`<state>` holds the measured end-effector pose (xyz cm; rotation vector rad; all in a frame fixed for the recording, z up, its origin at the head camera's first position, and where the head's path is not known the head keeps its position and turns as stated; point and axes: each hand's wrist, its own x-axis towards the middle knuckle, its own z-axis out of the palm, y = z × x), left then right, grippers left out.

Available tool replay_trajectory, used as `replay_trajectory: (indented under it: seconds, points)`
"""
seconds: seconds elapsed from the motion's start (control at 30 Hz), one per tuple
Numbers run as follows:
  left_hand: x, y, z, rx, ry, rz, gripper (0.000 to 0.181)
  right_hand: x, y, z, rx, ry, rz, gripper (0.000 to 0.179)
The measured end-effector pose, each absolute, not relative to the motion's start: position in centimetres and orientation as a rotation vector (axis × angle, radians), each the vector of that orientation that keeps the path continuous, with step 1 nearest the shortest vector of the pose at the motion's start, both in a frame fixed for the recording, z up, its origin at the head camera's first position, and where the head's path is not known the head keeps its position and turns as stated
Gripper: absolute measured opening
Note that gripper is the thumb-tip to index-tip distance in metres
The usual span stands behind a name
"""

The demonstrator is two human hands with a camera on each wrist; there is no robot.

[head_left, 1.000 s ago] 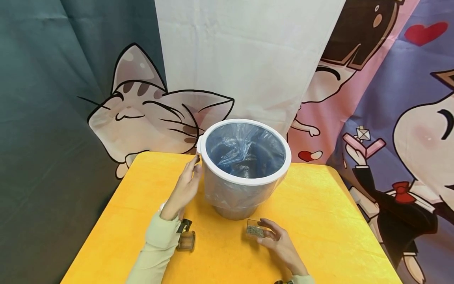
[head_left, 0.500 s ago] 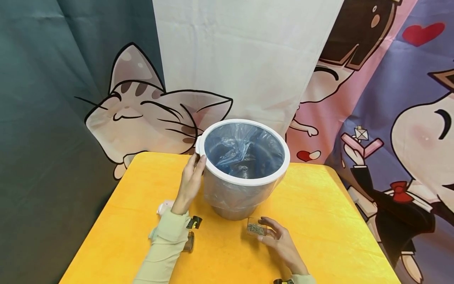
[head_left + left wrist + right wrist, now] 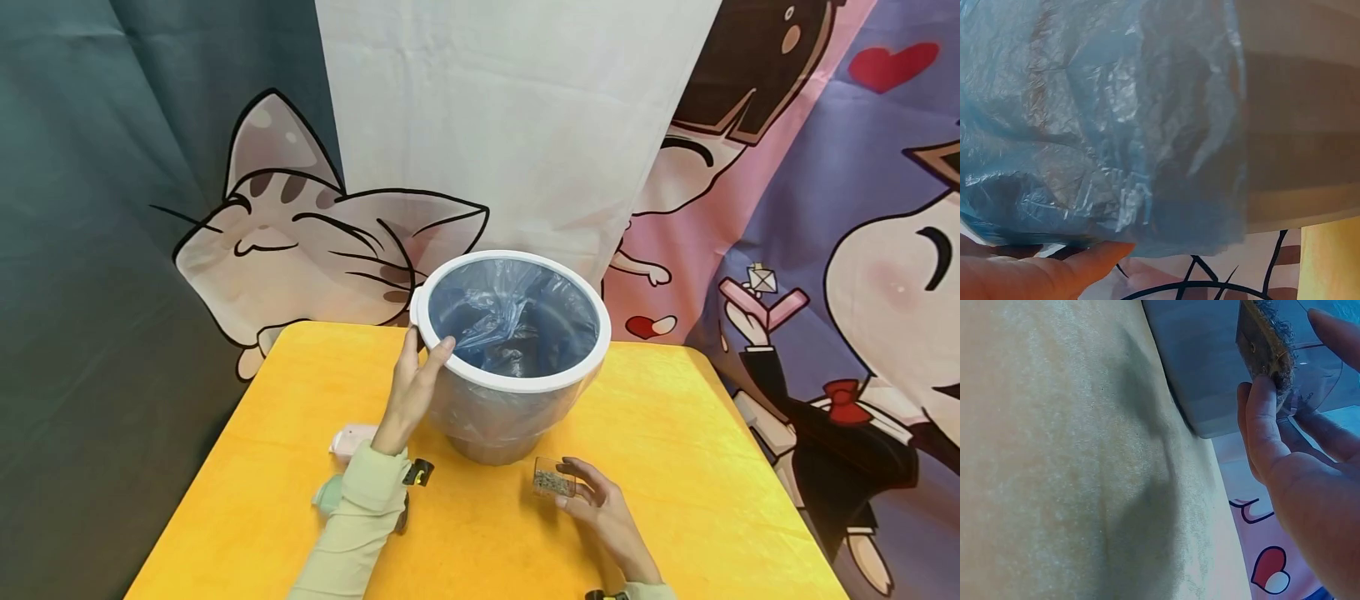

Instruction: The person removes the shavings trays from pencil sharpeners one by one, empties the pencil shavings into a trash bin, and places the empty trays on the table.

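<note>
1 dk item (image 3: 403, 516) mostly hid by sleeve (image 3: 351, 523); L grip (image 3: 410, 393) pinches bin rim (image 3: 517, 384), R grip (image 3: 602, 507) holds clr box (image 3: 552, 482)

We are looking at a crinkled, translucent blue plastic bag (image 3: 1097, 112) covering part of a smooth, brownish, round-sided bin (image 3: 1310, 125). At lower left, a bare left hand (image 3: 1029, 272) is touching the bag's edge. Beyond, black-lined pale cloth (image 3: 1160, 272) is meeting a yellow surface (image 3: 1332, 265).

Yellow tbl (image 3: 675, 467) w/ lined bin (image 3: 495, 417), pink pkt (image 3: 351, 439), green obj (image 3: 327, 495).
</note>
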<state>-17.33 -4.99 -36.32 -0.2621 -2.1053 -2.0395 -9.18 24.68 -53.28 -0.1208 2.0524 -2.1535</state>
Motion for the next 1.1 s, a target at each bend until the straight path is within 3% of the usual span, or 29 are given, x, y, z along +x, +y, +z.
replay_trajectory:
  seconds: [0.27, 0.7, 1.1]
  points:
    - [-19.2, -5.6, -39.2, -0.306, -2.079, -1.995, 0.066, -9.1, 24.5, -53.1, -0.081, 2.034, -2.167, 0.057]
    - [-17.5, -5.0, -36.9, -0.307, -2.094, -2.021, 0.064, -7.9, 25.8, -53.5, -0.068, 2.092, -2.157, 0.058]
    - [-17.6, -4.7, -37.0, -0.279, -2.068, -2.036, 0.065, -7.6, 27.0, -52.3, -0.025, 2.186, -2.165, 0.057]
